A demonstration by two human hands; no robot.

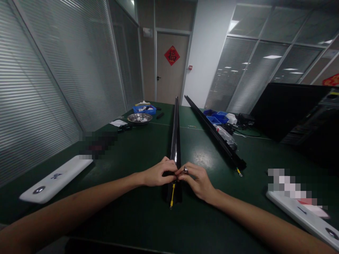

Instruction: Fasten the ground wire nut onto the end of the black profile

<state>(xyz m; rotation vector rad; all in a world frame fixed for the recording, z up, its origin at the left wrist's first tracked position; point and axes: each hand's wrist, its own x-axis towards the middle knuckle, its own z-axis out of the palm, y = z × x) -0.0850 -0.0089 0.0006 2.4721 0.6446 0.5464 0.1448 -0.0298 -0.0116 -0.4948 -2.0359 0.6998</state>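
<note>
A long black channel-shaped rail (174,135) lies lengthwise on the table in front of me, its near end close to my body. From that near end comes a short yellow wire (172,194) tipped with a metal ring terminal (171,207). My left hand (160,173) bends over the rail from the left, thumb and fingers pinched together just above the wire. Opposite it, my right hand (196,180), with a ring on one finger, pinches at the same spot. The fingertips nearly meet and hide whatever small part is between them.
A second black rail (212,130) with a yellow ring-terminal lead (239,172) lies to the right. White devices (57,180) flank me. A metal bowl (140,119) and blue tray (144,110) stand back left; blue bins (220,117), a plastic bottle (226,137) and black monitor-like panel (288,109) are right.
</note>
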